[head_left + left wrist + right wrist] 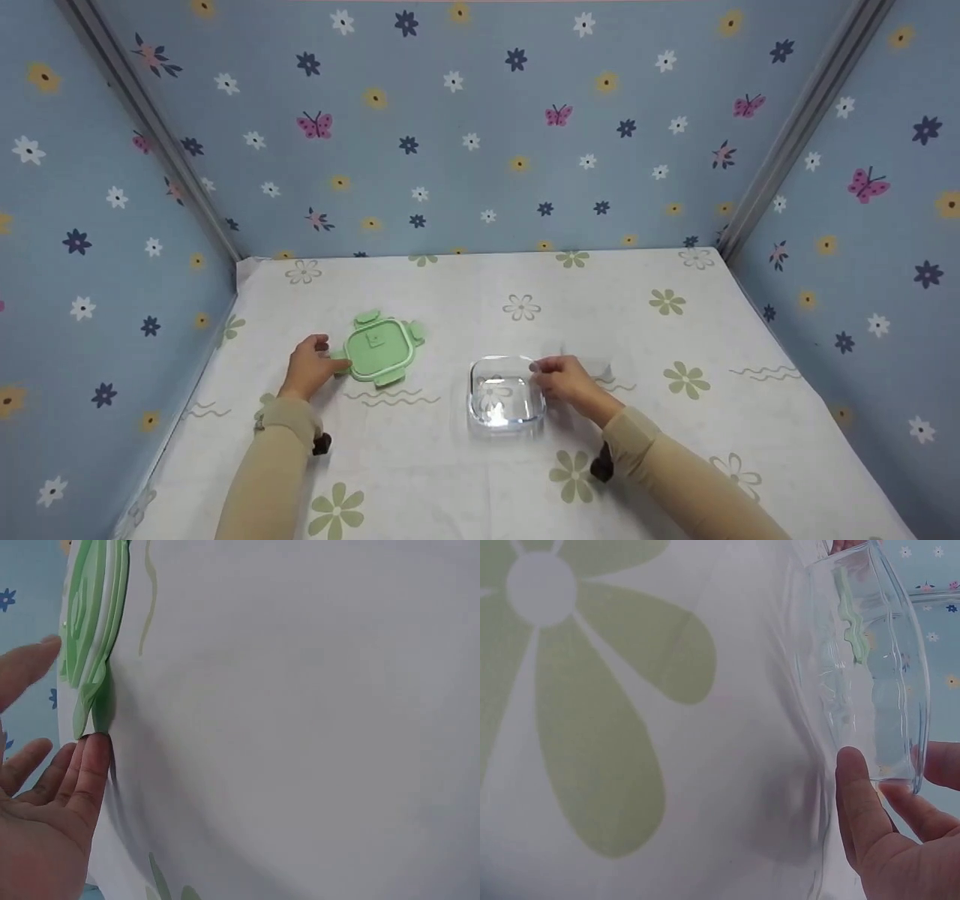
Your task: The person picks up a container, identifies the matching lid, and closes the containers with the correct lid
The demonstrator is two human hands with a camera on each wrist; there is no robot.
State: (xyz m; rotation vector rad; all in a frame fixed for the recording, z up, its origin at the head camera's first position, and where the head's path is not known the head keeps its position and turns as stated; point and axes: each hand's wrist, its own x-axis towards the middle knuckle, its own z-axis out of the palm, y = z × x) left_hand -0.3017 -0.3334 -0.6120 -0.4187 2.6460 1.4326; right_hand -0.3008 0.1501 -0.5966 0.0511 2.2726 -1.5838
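A green plastic lid [380, 349] with side flaps lies on the cloth, left of centre in the head view. My left hand [309, 367] is at its left side. In the left wrist view, fairly straight fingertips [94, 742] touch one flap of the lid [94, 607], while the thumb stands apart from it. Right of the lid is a clear square glass container [506, 394], its open top facing up. My right hand [568, 382] grips its right side. The right wrist view shows fingers [862, 802] against the outer wall of the glass container [889, 690] and the thumb by its rim.
A white tablecloth [480, 495] with green flowers and wavy lines covers the table. Blue flowered panels [480, 127] close off the back and both sides, with grey metal posts [795, 127] at the back corners. Something whitish, hard to make out, shows behind the right hand.
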